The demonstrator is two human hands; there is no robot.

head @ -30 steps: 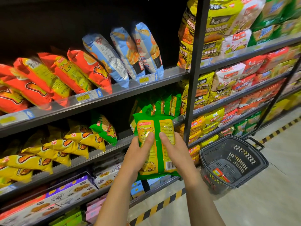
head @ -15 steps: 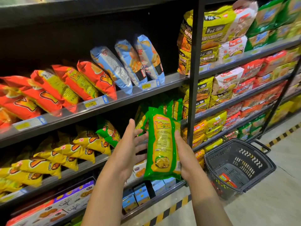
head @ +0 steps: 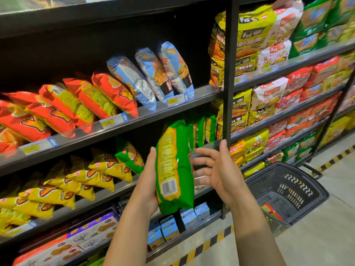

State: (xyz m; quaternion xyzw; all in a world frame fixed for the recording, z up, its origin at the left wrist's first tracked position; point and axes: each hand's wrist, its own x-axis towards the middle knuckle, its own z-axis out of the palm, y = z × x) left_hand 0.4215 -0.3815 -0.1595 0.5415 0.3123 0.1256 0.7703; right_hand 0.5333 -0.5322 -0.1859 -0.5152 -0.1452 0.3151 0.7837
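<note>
**Green bag is off the shelf, but not in the basket yet**

From the head camera I look down at both of my hands in front of a snack shelf [head: 107,194].

My left hand [head: 148,187] grips the green bag [head: 176,169]. The thumb lies up along the bag's left side and the palm holds it near the bottom. The bag stands up tall and is turned so I see its edge and the back with the bar code. It is in the air, in front of the shelf, not resting on anything.

My right hand [head: 217,173] is open, with its fingers spread wide. It is just beside the right side of the bag and holds nothing. I cannot tell if a fingertip touches the bag.

More green bags [head: 200,129] stand on the shelf, farther back and a little to the right of the one I hold. Yellow bags [head: 80,181] lie on the same shelf to the left.

A dark basket [head: 299,186] sits on the floor to the right, near me. A small red and yellow pack [head: 270,212] lies inside it.

I think the picking part is done, because the bag is in my hand. I think what is left is to bring the bag over to the right and put it down in the basket.
</note>
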